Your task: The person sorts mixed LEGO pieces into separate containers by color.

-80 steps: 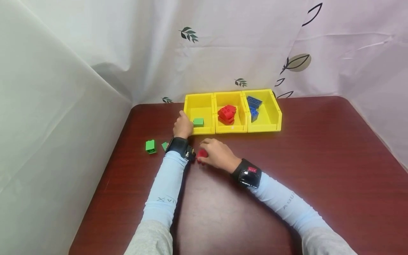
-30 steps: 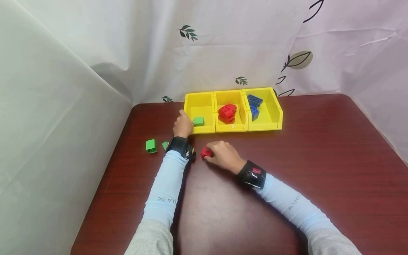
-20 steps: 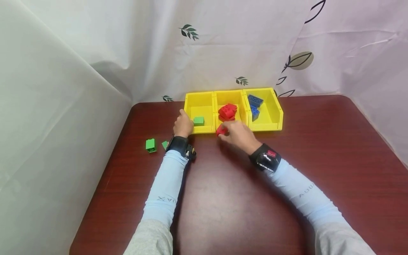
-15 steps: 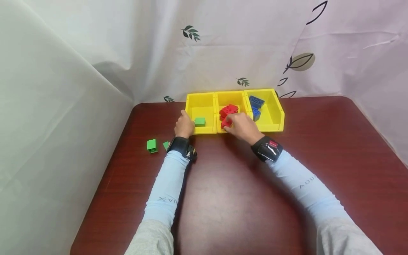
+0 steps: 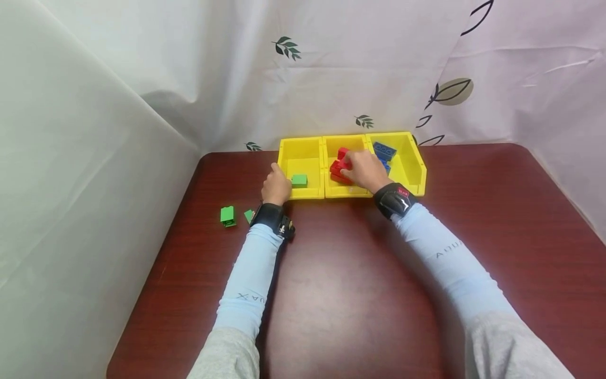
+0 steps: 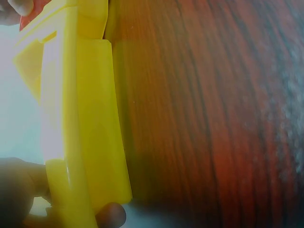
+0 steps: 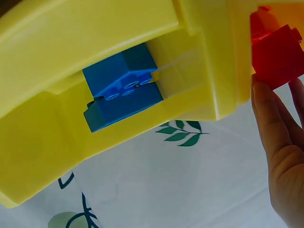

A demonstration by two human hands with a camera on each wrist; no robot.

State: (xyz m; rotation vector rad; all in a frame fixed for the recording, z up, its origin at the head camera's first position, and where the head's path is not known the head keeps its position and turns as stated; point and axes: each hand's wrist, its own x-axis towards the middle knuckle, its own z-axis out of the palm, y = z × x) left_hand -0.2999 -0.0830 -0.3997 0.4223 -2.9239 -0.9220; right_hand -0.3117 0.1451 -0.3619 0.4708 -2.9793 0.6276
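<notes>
In the head view, we find dark letters on the pale blue right sleeve; they look like "AQUA", slightly blurred. On the pale blue left sleeve, we make out a clear "X" and, beside it, letters resembling "UA". The red label on the black right wristband bears pale lettering too small for us to read.

Curtained booth, white drapes around table
</notes>
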